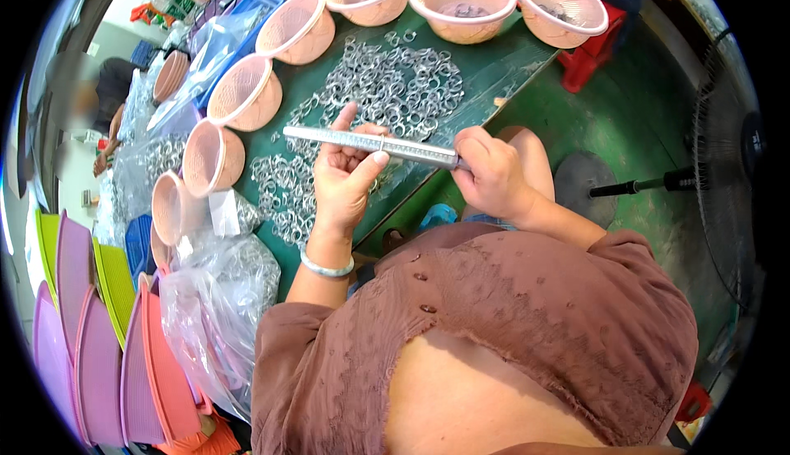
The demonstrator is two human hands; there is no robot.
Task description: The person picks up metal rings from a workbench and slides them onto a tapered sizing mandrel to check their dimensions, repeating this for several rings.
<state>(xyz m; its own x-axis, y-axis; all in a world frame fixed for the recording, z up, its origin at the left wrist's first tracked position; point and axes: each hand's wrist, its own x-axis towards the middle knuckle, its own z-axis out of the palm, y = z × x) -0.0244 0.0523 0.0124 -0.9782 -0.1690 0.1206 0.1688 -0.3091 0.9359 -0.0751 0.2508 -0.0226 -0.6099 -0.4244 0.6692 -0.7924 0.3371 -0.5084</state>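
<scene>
A silver ring mandrel (325,136), a tapered stick with marks along it, lies level above the table, its thin end to the left. My right hand (498,174) is closed round the handle at its thick end. A small ring (382,143) sits around the mandrel. My left hand (341,179) pinches at that ring, thumb in front and fingers behind the stick, with the index finger pointing up. Beyond the mandrel, a heap of loose silver-coloured rings (391,81) covers part of the green table (506,68). More rings (284,196) spread left of my left hand.
Several pink baskets (245,93) curve along the table's far and left side; some hold small items. Clear plastic bags (218,299) and stacked coloured baskets (99,348) stand at left. A black fan (716,159) is at right, and a red stool (580,64) with a person stands far right.
</scene>
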